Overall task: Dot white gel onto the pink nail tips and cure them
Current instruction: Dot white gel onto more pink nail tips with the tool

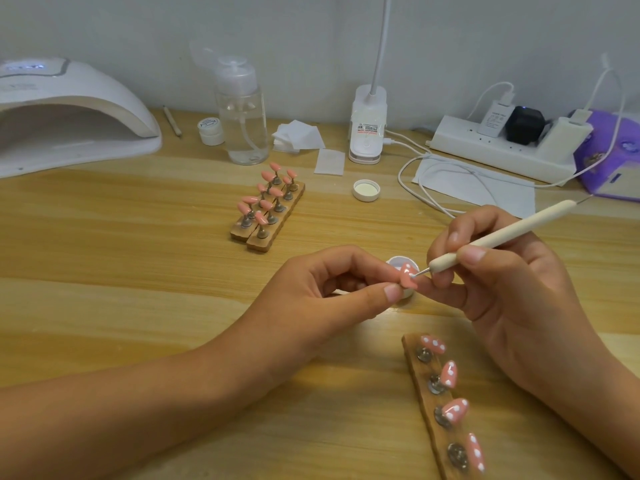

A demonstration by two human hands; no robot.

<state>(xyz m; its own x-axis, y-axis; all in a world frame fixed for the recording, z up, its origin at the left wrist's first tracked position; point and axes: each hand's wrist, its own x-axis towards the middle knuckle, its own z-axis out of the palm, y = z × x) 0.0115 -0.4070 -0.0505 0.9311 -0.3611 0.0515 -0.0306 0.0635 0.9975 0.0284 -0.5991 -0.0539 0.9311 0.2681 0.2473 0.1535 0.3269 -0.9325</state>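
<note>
pump bottle: far centre, clear liquid
wipes: right of bottle
power strip: far right, chargers plugged in

The left forearm and right forearm enter from the lower edge and converge near centre. The left grip pinches a pink nail tip between thumb and forefinger, its other fingers curled beneath. The right grip holds a dotting tool pen-fashion, the tool's point at the tip; one lower finger extends toward the left grip.
</note>
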